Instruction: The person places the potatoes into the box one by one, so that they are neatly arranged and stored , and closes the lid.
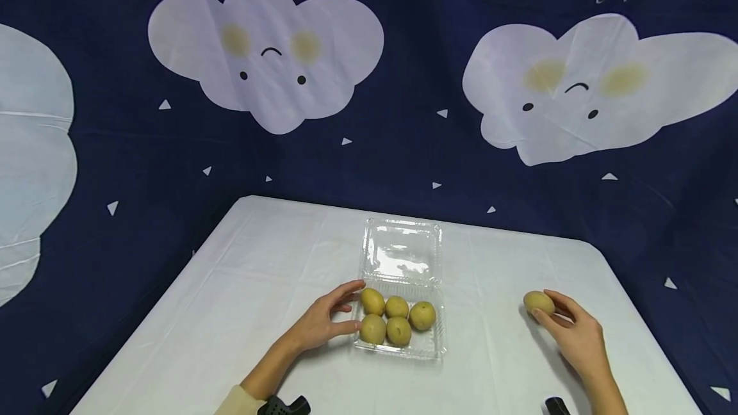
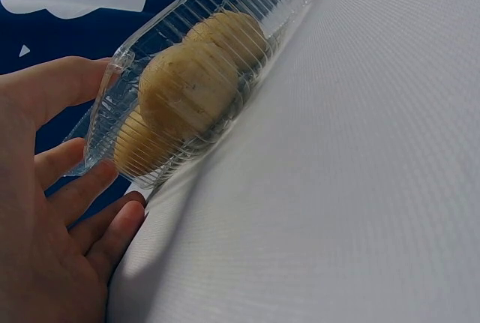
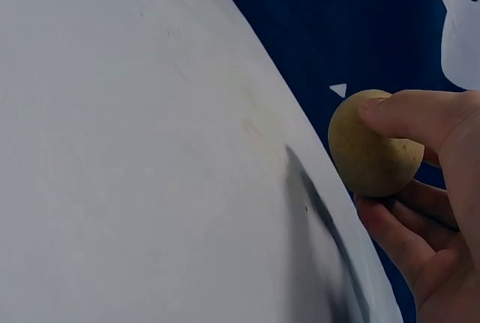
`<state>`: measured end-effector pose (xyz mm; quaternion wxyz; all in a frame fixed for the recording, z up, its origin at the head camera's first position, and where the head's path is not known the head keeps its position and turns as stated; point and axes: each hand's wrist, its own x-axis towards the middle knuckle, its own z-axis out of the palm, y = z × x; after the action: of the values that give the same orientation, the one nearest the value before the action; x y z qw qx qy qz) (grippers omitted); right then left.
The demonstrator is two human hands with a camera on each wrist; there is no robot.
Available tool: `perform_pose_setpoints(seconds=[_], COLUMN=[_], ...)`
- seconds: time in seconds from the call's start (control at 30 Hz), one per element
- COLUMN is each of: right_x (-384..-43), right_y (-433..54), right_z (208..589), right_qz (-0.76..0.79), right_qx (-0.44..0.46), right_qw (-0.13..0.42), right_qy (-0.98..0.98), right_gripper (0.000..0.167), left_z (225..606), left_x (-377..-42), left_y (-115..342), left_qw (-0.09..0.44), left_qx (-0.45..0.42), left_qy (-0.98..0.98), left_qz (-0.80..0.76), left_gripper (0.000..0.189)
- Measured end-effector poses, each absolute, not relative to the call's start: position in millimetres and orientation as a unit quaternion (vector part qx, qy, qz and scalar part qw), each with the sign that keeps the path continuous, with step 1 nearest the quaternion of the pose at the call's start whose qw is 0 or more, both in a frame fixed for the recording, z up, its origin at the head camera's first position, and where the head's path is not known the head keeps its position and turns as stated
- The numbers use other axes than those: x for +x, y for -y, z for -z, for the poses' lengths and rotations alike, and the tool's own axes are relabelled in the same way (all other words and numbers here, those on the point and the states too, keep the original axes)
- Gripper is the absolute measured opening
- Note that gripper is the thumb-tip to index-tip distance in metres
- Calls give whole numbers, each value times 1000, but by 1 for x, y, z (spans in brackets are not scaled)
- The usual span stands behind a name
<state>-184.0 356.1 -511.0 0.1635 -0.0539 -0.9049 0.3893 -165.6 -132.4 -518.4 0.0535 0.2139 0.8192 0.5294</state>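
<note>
A round yellow-green fruit [image 1: 539, 303] is held above the right side of the table by my right hand [image 1: 576, 335]. In the right wrist view, the thumb lies on top of this fruit [image 3: 375, 143], with fingers beneath and behind it. Several similar fruits [image 1: 398, 331] sit in a clear plastic clamshell box [image 1: 429, 348], its lid [image 1: 398, 252] folded back. At the box's left side is my left hand [image 1: 317, 322], thumb and fingers spread apart. The left wrist view shows its thumb and fingertips against the ribbed wall, with fruits [image 2: 187, 91] visible through it.
White cloth covers the table [image 1: 277, 242]. Behind it hangs a dark blue curtain [image 1: 403, 165] printed with clouds and small triangles. Black wrist devices show at the bottom edge, near both forearms.
</note>
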Motion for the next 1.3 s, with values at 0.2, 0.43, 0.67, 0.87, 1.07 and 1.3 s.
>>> perform_pose_setpoints(seconds=[0.2, 0.43, 0.67, 0.87, 1.07, 1.3], right_x=[-182, -182, -179, -176, -171, -168], right_y=[-342, -325, -318, -311, -300, -288], right_z=[506, 496, 489, 481, 477, 477], right_qz=[-385, -398, -428, -442, -449, -469], right_qx=[-35, 9, 16, 27, 40, 84], right_qw=[155, 168, 158, 139, 128, 128], right_qy=[909, 902, 890, 886, 883, 870], right_gripper=[56, 53, 51, 52, 52, 51], left_z=[519, 518, 519, 517, 517, 517], left_x=[-165, -163, -164, -164, -164, -165], left_y=[134, 135, 134, 134, 133, 133], left_qw=[54, 51, 55, 52, 53, 53], left_qx=[218, 220, 218, 223, 226, 225], left_qy=[-817, -813, -815, -813, -811, -811], left_qz=[-532, -537, -534, -536, -537, -538], left_gripper=[78, 78, 77, 77, 75, 76])
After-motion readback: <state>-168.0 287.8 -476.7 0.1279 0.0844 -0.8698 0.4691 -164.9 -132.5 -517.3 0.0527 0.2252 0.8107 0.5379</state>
